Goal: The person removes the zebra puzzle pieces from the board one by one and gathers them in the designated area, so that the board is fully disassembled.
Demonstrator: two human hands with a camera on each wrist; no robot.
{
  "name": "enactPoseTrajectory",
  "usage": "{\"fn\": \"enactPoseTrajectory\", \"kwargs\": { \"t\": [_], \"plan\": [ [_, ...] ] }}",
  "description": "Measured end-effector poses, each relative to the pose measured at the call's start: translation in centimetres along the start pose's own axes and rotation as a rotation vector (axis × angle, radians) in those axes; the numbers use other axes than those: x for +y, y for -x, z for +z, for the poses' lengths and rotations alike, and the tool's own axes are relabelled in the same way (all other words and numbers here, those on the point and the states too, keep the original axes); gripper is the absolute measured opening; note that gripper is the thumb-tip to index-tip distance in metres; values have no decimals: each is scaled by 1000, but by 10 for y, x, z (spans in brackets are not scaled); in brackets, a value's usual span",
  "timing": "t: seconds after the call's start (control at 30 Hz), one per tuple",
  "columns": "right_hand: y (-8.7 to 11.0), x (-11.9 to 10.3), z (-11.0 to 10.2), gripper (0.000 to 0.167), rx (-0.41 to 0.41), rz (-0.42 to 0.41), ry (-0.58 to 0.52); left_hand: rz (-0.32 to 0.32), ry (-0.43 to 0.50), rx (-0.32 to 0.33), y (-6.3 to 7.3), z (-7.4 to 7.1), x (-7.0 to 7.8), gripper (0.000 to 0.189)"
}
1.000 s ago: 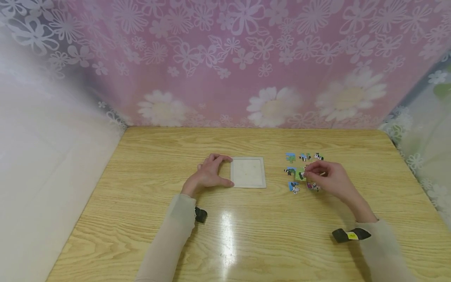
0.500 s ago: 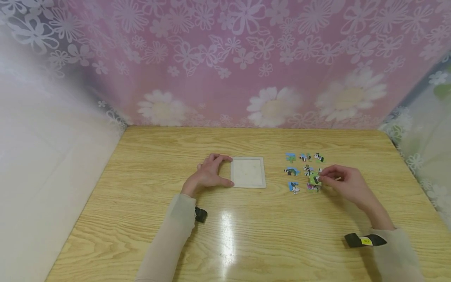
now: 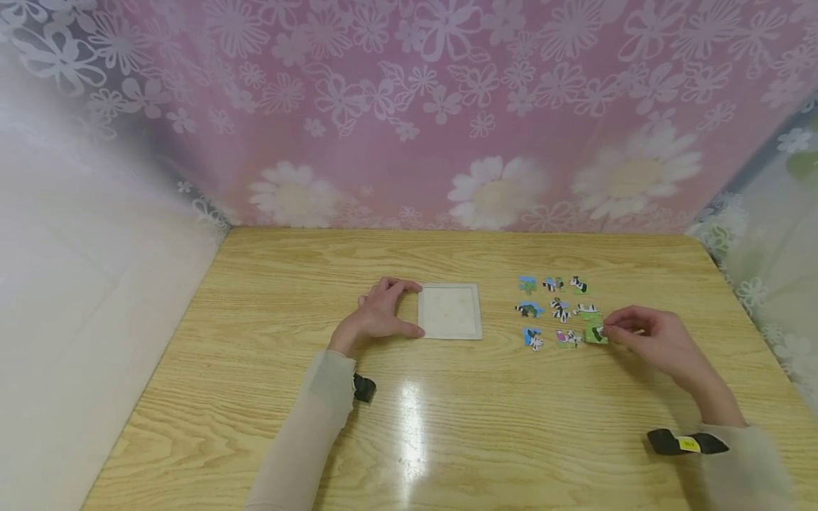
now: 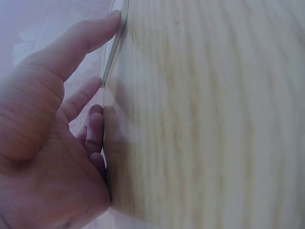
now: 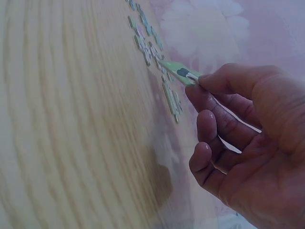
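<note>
In the head view my left hand [image 3: 382,312] holds the left side of a flat white square puzzle tray [image 3: 478,312], with thumb and forefinger at its two left corners. The left wrist view shows the thumb on the thin tray edge [image 4: 116,45], other fingers loosely bent. My right hand [image 3: 664,348] pinches a green jigsaw piece [image 3: 596,333] with a dark and white print, between thumb and forefinger. That piece [image 5: 178,72] looks tilted and raised off the table in the right wrist view. Several animal-print jigsaw pieces [image 3: 559,310] lie in rough rows beside it.
The wood-grain table [image 3: 486,426] ends at a pink flowered cloth backdrop [image 3: 409,142]. A pale wall or cloth [image 3: 83,284] borders the left side, and flowered cloth [image 3: 767,284] the right. Black wrist straps [image 3: 686,443] sit at both sleeves.
My right hand has moved right and slightly nearer with the pinched jigsaw piece, from over the middle of the group to its lower right corner. The left hand and tray stay put.
</note>
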State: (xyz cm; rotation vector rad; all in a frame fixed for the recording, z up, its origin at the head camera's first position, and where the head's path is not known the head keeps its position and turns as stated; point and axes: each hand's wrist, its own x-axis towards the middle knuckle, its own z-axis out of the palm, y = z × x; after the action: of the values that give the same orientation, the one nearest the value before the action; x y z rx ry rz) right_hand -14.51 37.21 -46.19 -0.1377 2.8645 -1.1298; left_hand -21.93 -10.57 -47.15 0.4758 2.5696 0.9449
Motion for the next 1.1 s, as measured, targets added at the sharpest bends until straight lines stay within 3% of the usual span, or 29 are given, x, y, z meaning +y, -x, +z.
{"fn": "enactPoseTrajectory", "kwargs": {
  "t": [0.27, 0.63, 1.1],
  "plan": [
    [4, 6, -4, 20, -35, 9, 6, -2, 3, -1, 1, -1, 0, 78],
    [0, 3, 3, 21, -30, 16, 104, 10, 14, 7, -1, 0, -4, 77],
    [-2, 7, 7, 22, -20, 33, 126, 17, 25, -9, 0, 0, -6, 79]
  ]
}}
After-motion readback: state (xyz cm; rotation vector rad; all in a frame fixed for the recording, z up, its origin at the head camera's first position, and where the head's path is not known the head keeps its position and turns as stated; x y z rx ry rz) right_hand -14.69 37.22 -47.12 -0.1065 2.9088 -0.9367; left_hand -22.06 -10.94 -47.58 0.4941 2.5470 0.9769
